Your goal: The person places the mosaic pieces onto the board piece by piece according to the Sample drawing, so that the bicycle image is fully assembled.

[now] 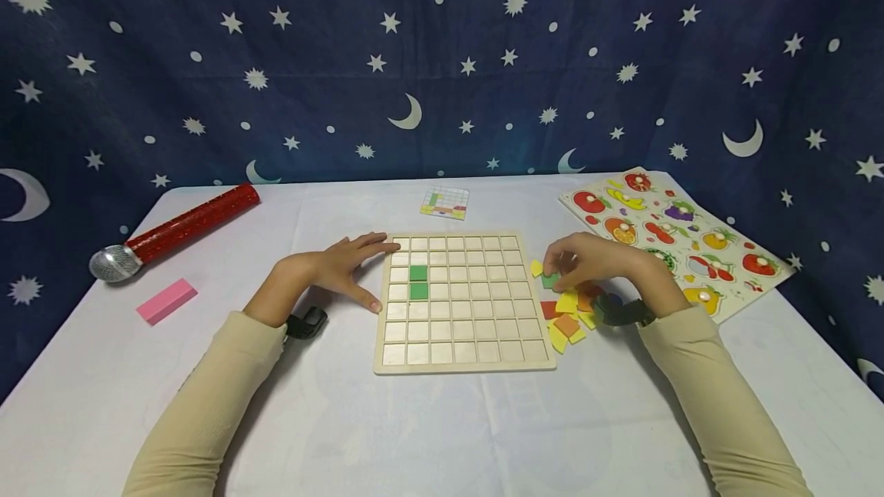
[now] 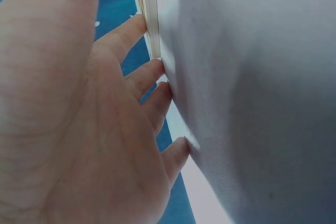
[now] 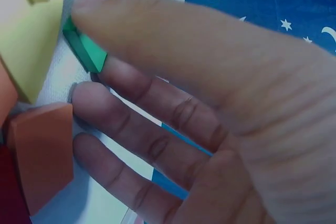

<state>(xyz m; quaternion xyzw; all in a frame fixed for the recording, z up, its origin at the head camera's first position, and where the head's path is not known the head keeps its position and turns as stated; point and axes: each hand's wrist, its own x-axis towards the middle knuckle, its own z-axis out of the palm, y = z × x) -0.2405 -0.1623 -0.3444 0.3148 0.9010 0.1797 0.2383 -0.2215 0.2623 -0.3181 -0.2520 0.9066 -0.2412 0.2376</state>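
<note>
A pale wooden grid board (image 1: 464, 330) lies flat on the table. Two green square tiles (image 1: 418, 282) sit one below the other in its second column from the left. My left hand (image 1: 340, 265) rests with spread, fairly straight fingers against the board's left edge; the left wrist view shows fingertips at the board's side (image 2: 152, 19) and on the cloth. To the right of the board, my right hand (image 1: 595, 258) pinches a green tile (image 3: 90, 51) between thumb and finger. Loose yellow, orange and red tiles (image 1: 566, 324) lie in a pile beneath and beside that hand.
Behind the board lies a small pattern card (image 1: 445, 203). A fruit puzzle board (image 1: 704, 251) is at the right. On the left are a red glittery microphone (image 1: 186, 228) and a pink block (image 1: 166, 301). A star-and-moon cloth (image 1: 442, 60) hangs behind the white table.
</note>
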